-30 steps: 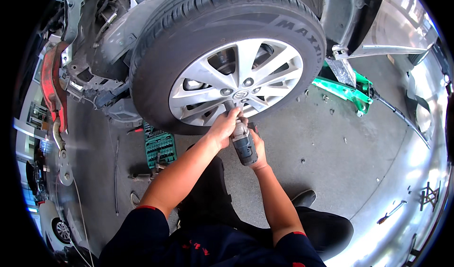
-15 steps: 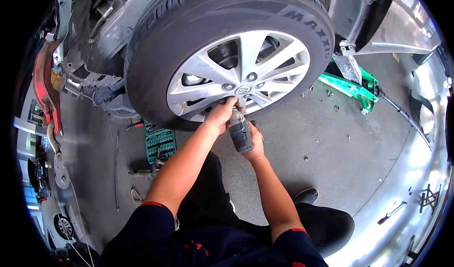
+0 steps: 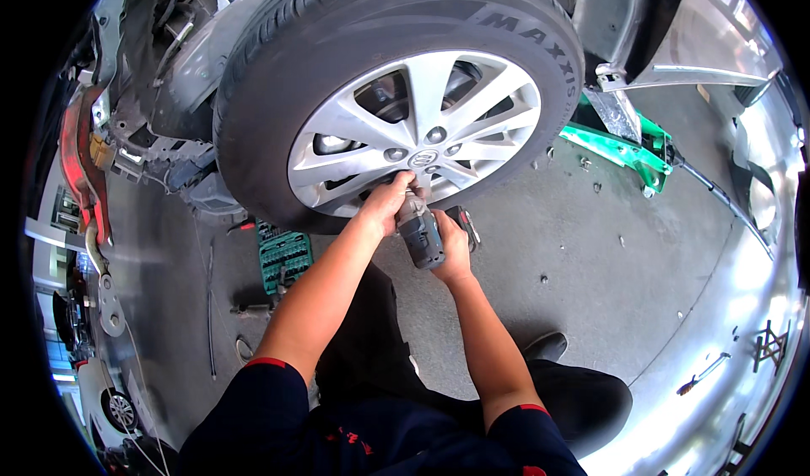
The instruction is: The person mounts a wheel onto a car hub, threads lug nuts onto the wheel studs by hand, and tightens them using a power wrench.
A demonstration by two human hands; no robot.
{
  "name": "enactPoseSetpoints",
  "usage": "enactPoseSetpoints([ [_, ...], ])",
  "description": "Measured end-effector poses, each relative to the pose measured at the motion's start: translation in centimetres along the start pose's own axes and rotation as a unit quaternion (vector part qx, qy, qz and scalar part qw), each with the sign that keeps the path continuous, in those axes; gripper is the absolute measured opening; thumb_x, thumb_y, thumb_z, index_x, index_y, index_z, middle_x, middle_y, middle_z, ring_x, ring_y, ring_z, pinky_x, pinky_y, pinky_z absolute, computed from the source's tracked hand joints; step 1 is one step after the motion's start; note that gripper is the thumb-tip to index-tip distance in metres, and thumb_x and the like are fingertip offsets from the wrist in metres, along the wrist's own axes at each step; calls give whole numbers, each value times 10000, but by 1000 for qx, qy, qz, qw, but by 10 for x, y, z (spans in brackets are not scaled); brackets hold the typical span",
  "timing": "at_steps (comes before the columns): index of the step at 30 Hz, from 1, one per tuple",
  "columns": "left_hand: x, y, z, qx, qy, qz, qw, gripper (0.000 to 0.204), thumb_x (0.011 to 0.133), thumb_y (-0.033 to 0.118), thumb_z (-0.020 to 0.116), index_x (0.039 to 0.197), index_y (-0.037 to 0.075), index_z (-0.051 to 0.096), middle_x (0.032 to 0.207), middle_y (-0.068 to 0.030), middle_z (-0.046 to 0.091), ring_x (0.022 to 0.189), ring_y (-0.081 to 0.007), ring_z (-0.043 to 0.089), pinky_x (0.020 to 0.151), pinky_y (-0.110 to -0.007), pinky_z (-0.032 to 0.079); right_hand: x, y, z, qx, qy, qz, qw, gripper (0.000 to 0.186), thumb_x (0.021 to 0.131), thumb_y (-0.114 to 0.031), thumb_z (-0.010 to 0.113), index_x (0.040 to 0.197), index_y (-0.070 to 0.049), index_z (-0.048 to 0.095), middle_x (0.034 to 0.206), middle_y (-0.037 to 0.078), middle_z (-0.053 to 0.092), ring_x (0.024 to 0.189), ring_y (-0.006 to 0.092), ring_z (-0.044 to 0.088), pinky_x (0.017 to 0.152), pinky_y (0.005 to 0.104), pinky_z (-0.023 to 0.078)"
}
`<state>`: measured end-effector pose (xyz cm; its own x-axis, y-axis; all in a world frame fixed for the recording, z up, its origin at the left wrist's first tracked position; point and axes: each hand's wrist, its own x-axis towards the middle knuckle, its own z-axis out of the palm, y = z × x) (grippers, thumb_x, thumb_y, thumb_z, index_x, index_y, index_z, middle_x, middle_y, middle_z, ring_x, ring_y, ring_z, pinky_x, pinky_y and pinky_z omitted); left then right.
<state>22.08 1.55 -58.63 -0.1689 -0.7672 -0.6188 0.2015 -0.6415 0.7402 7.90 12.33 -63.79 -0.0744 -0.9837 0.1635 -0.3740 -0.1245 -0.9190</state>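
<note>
Grey impact wrench (image 3: 420,233) gripped in both fists: left hand (image 3: 386,206) wrapped round nose, right hand (image 3: 453,244) closed on handle, just below wheel (image 3: 415,130) hub. Risk: socket slipping off nut if tilted, rounding it; fingers close to spokes.

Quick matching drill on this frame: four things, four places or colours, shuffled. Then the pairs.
Things:
1. impact wrench
2. jack
3. socket set
4. wheel

Places or colours:
A. open green case on the floor, left of the arms
B. silver spokes, black tyre
C. gripped by left hand and right hand
D. bright green, under the car to the right of the tyre

Pairs: 1-C, 2-D, 3-A, 4-B
</note>
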Motion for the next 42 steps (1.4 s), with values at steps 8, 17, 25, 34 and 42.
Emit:
enactPoseSetpoints([
  [8,-12,-41,33,73,-29,-27,997,270,1009,340,585,986,71,585,861,-65,652,720,-185,641,672,-367,575,-41,52,-10,-16,15,-11,1000,452,778,-231,726,1193,-77,632,1060,154,716,1003,376,678,889,466,474],
  [17,37,-29,47,18,-26,-39,999,261,997,315,616,943,61,600,853,-78,656,714,-183,645,650,-379,575,-4,55,-22,45,39,3,998,330,776,-146,742,1072,-57,629,975,210,709,932,419,679,795,462,532],
  [25,36,-26,63,13,30,-17,999,259,978,315,651,966,59,612,851,-73,672,715,-183,658,646,-352,569,11,60,-29,59,0,19,998,260,802,-158,727,1013,-58,612,904,195,712,902,413,687,778,449,525],
  [34,39,-26,49,-26,-15,-31,999,237,981,310,639,924,83,606,766,-60,627,690,-206,647,640,-361,565,10,53,-31,-9,29,-1,1000,431,752,-150,741,1159,-80,619,1022,155,711,1000,379,679,843,461,491],
  [42,-1,-91,79,-45,-26,-39,998,204,990,262,597,892,87,559,747,-45,573,658,-176,585,623,-357,533,-62,85,-69,-126,-29,30,991,585,770,-224,735,1335,-134,618,1314,133,658,1325,343,539,1119,493,369],
])
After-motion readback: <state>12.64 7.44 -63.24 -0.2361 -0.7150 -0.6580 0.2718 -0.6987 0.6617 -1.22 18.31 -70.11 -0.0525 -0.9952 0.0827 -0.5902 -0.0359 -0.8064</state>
